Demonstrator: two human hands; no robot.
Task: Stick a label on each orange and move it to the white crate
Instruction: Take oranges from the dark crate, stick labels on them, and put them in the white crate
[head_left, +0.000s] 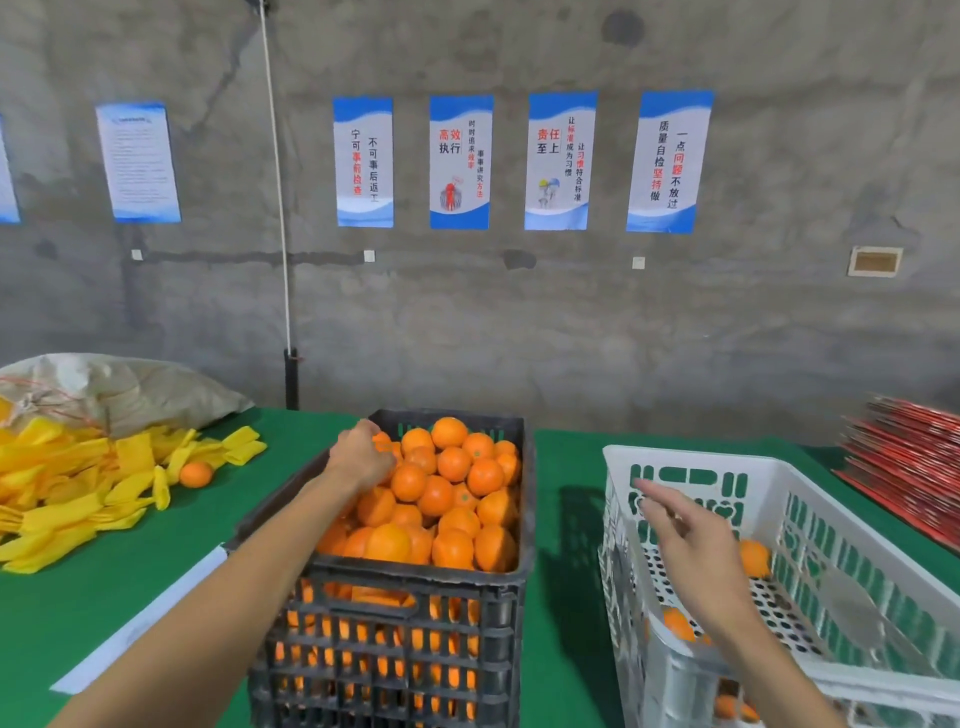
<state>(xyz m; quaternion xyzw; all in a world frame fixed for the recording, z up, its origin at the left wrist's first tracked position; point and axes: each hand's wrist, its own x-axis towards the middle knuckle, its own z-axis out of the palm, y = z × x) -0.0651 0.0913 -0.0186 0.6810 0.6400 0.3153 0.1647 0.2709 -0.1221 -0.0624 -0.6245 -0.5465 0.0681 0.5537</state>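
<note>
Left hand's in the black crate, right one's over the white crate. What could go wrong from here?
The oranges are heaped to the rim of the black crate, so the left hand digging at the far corner may roll one out. No label is visible on the right hand above the white crate, so a fruit could go unlabelled.

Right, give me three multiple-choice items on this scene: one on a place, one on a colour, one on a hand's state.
1. Where does the stray orange lie?
A. beside the yellow foam nets
B. in the white crate
C. on the red stack

2. The crate heaped with oranges is
A. white
B. black
C. green

3. The right hand is
A. gripping an orange
B. open over the white crate
C. pressing the table

Answers: 1 A, it sits on the green table beside the nets. 2 B, the black crate is full. 3 B, fingers are spread, holding nothing.
</note>
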